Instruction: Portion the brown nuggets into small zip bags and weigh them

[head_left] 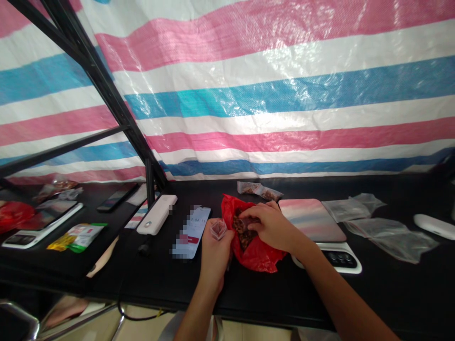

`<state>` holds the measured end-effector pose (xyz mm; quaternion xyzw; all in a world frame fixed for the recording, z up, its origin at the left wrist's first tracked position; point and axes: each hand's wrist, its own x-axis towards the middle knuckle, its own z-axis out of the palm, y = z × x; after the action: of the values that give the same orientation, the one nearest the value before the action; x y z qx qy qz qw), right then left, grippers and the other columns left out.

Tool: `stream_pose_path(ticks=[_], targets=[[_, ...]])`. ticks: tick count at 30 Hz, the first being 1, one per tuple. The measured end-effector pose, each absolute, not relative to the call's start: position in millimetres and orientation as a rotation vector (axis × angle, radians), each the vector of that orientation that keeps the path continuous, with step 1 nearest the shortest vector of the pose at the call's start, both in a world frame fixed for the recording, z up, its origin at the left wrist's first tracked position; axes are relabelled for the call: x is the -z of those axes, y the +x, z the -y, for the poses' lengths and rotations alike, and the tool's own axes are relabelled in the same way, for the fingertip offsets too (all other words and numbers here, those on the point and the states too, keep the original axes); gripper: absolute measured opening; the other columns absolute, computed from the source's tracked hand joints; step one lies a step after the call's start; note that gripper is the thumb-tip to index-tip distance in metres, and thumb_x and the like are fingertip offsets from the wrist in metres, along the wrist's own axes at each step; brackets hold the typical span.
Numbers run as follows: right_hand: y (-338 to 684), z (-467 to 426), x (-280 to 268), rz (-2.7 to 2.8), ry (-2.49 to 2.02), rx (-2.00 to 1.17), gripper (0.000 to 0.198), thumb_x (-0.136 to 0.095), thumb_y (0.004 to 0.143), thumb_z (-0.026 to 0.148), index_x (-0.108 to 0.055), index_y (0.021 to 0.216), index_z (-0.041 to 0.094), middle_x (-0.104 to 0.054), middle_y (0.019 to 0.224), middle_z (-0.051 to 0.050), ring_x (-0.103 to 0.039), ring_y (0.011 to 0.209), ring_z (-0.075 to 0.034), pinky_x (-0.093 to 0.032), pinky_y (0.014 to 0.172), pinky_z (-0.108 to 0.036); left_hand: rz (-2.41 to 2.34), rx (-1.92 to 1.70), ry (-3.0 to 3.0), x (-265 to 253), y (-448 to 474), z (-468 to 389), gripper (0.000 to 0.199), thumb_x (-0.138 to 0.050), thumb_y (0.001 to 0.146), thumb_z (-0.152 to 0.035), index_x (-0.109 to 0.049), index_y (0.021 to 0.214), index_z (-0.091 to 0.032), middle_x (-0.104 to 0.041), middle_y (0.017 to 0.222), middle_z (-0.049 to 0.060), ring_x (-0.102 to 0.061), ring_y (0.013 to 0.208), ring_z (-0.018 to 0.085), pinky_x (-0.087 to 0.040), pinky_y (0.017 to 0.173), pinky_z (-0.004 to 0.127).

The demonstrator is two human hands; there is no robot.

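My left hand is closed around a small clear plastic bag, whose mouth points up beside the red bag. An opened red plastic bag lies on the black table, full of brown dried pieces. Over its opening, my right hand reaches in from the right, fingers pinched together on some of the brown pieces. Exactly how much they grip is partly hidden. Behind the red bag lie two small filled clear packets.
Right of the red bag is a white kitchen scale with a shiny plate. Flat clear bags lie farther right. On the left are a lit phone, a white power bank and a black frame post. A second scale stands far left.
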<state>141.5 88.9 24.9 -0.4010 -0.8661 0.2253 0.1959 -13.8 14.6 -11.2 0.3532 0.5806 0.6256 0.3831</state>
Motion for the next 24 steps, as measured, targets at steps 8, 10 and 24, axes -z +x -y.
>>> stream_pose_path(ticks=[8,10,24], targets=[[143.1,-88.5,-31.5,2.35,-1.084,-0.712,0.029,-0.061,0.087,0.009,-0.077,0.106,0.024,-0.08,0.105,-0.002,-0.069,0.099,-0.021,-0.04,0.094,-0.037,-1.578,-1.616,1.16,5.0,-15.1,-13.1,0.015,-0.066,0.081,-0.029,-0.057,0.09,-0.021,-0.056,0.078,-0.004,-0.055,0.072,0.014,-0.045,0.073,0.027],[147.6,-90.4,-34.9,2.281,-1.035,-0.769,0.03,-0.06,0.087,0.008,-0.076,0.107,0.024,-0.08,0.105,-0.003,-0.069,0.097,-0.021,-0.043,0.093,-0.037,-1.661,-1.625,1.248,6.3,-17.1,-13.1,0.013,-0.064,0.085,-0.03,-0.057,0.091,-0.021,-0.057,0.082,-0.001,-0.056,0.076,0.016,-0.046,0.076,0.03],[130.5,-52.1,-58.8,2.438,-0.77,-0.039,0.032,-0.056,0.092,0.005,-0.069,0.117,0.02,-0.071,0.116,-0.007,-0.055,0.104,-0.025,-0.031,0.089,-0.041,-1.91,-1.529,1.612,8.1,-6.1,-9.9,0.015,-0.06,0.089,-0.014,-0.058,0.102,-0.022,-0.058,0.102,0.006,-0.058,0.099,0.024,-0.048,0.09,0.041]])
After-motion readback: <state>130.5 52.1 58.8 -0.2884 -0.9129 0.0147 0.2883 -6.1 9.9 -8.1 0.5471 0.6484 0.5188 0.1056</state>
